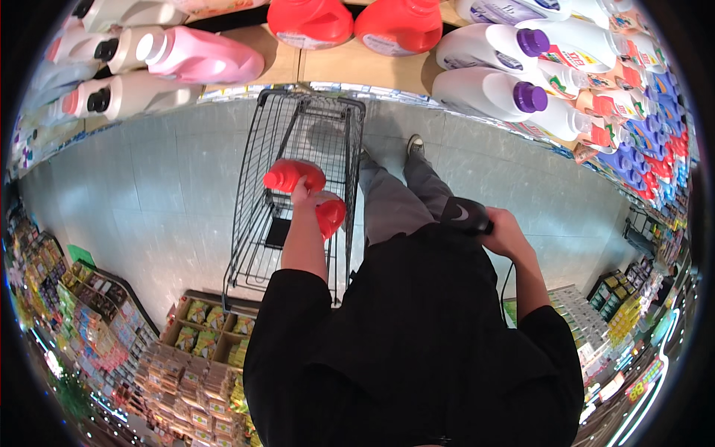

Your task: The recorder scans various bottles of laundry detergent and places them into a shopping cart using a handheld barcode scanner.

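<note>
My left hand (301,193) is on a red plastic detergent bottle (289,174), inside or just over a wire shopping cart (240,223); the fingers are partly hidden behind the handle. A second red bottle (330,217) is close beside my wrist, within the cart's outline. On my other side, my right hand (503,232) grips a black item with a white swoosh (466,215), perhaps a small bag, at my hip. More red bottles (310,22) stand on the wooden shelf in front of me.
A pink bottle (206,55) and white bottles with purple caps (491,92) line the shelf (335,67). Behind the cart is a display bin of yellow-green packets (195,329). Stacked packaged goods (184,385) lie at lower left. Grey floor tiles (151,179) run along the shelf.
</note>
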### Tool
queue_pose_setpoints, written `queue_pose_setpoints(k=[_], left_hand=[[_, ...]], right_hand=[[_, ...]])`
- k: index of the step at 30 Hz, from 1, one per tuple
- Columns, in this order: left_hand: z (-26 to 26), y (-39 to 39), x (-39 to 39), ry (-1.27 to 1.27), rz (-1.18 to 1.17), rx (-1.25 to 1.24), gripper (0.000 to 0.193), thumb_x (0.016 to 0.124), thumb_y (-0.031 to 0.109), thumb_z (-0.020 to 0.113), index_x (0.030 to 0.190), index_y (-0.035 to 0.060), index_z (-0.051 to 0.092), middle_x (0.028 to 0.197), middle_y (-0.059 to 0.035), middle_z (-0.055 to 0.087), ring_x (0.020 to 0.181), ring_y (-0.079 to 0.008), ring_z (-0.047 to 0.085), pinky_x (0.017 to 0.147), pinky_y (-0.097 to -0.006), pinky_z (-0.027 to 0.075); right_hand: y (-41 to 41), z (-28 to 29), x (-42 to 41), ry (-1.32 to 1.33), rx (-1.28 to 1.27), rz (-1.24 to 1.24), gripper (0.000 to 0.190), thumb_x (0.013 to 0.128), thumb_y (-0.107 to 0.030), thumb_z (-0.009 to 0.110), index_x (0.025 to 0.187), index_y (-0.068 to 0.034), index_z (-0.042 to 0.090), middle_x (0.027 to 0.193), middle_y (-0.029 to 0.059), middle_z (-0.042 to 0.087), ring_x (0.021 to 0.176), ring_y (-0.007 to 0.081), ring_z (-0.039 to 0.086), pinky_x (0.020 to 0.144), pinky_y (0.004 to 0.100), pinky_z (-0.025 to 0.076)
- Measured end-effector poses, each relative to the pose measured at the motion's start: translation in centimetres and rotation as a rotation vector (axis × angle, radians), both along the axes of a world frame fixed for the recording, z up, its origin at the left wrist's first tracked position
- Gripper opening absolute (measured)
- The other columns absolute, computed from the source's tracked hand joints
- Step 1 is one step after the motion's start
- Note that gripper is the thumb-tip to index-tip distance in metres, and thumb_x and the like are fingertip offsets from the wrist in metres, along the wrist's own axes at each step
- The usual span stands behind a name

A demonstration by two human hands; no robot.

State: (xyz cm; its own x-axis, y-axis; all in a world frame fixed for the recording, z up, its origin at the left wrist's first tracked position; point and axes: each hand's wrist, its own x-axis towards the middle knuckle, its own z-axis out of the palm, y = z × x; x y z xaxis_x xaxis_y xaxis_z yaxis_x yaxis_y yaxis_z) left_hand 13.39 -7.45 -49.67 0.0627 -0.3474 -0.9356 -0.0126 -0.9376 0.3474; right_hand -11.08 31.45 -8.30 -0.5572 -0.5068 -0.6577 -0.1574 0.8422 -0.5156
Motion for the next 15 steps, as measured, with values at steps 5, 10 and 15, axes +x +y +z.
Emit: queue_pose_setpoints(k=[5, 10, 15], left_hand=[[-1.8, 4.9, 1.1, 0.032, 0.094, 0.040, 0.060, 0.084, 0.009, 0.078, 0.138, 0.0052, 0.051, 0.132, -0.0101, 0.056, 0.117, -0.0271, 0.056, 0.094, -0.0406, 0.054], [-2.3, 9.1, 1.6, 0.101, 0.066, 0.166, 0.044, 0.081, 0.008, 0.080, 0.120, 0.0092, 0.061, 0.113, -0.0040, 0.064, 0.098, -0.0185, 0.058, 0.087, -0.0297, 0.050], [-3.1, 12.9, 6.6, 0.193, 0.075, 0.159, 0.028, 0.079, 0.005, 0.078, 0.105, 0.0096, 0.067, 0.095, -0.0032, 0.065, 0.083, -0.0148, 0.058, 0.070, -0.0259, 0.044]], right_hand=[[-2.4, 0.0, -0.4, 0.022, -0.006, 0.087, 0.033, 0.069, -0.013, 0.072, 0.100, -0.006, 0.068, 0.091, 0.0184, 0.069, 0.091, 0.0407, 0.065, 0.079, 0.0423, 0.052], [-3.4, 0.3, -0.7, 0.035, -0.027, 0.140, 0.032, 0.068, -0.012, 0.072, 0.099, -0.005, 0.068, 0.093, 0.0177, 0.069, 0.090, 0.0401, 0.065, 0.078, 0.0422, 0.052], [-5.3, 0.3, -1.0, 0.095, 0.078, 0.330, 0.032, 0.067, -0.013, 0.072, 0.097, -0.005, 0.065, 0.090, 0.0173, 0.066, 0.090, 0.0410, 0.063, 0.079, 0.0456, 0.051]])
